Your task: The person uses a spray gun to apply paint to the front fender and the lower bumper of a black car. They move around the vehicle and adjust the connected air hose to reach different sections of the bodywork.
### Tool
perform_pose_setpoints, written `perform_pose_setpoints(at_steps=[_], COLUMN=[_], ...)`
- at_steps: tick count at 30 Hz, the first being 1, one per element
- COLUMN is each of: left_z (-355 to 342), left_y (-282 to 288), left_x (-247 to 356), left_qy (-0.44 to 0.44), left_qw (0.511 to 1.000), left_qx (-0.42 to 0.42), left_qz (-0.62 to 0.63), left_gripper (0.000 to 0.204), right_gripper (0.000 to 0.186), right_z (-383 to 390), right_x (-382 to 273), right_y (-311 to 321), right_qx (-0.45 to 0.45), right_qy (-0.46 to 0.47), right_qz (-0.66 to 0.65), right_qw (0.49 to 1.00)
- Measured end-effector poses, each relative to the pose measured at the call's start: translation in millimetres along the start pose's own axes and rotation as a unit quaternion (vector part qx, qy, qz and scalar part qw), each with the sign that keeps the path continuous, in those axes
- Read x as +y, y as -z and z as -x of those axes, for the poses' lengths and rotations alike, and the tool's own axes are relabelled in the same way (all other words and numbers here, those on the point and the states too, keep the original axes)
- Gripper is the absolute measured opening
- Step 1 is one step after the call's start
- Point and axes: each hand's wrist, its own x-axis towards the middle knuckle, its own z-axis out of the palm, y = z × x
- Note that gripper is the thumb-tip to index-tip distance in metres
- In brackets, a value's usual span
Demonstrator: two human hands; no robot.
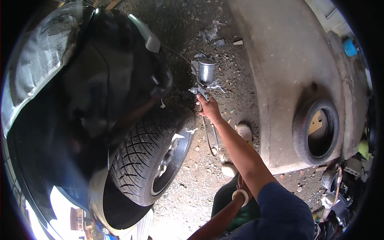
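Note:
My right hand [210,109] is wrapped around the grip of a metal spray gun [202,91] with a silver cup [207,73] on top. A hose [207,136] hangs in a loop below it. The gun is beside a glossy black car body [84,100], with a wheel [140,164] low to the left of my arm. My left hand [242,185] is low by my body, a pale band on its wrist; its fingers are mostly hidden behind my right forearm.
A loose tyre [301,132] lies on a concrete slab [272,72] at right. Clutter [334,188] crowds the lower right. Crumpled sheeting [44,52] covers part of the car. Gravel and scraps [220,44] are on the ground, around my shoes [244,132].

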Motion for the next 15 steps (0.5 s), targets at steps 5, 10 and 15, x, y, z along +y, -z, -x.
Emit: perform_pose_setpoints(at_steps=[5, 10, 15], left_z=[4, 41, 116], left_y=[-4, -6, 13], left_x=[6, 17, 10], left_qy=[-0.062, -0.075, -0.019], left_qw=[0.990, 0.979, 0.987], left_qx=[0.125, 0.173, 0.115], left_qz=[-0.013, 0.074, 0.109], left_gripper=[0.083, 0.081, 0.077], right_gripper=[0.040, 0.043, 0.043], right_z=[18, 90, 165], right_x=[-51, -108, -157], right_y=[10, 21, 31], right_qx=[-0.049, -0.079, -0.115], right_qy=[0.006, 0.026, 0.039], right_qz=[0.017, 0.052, 0.079], right_qw=[0.999, 0.995, 0.989])
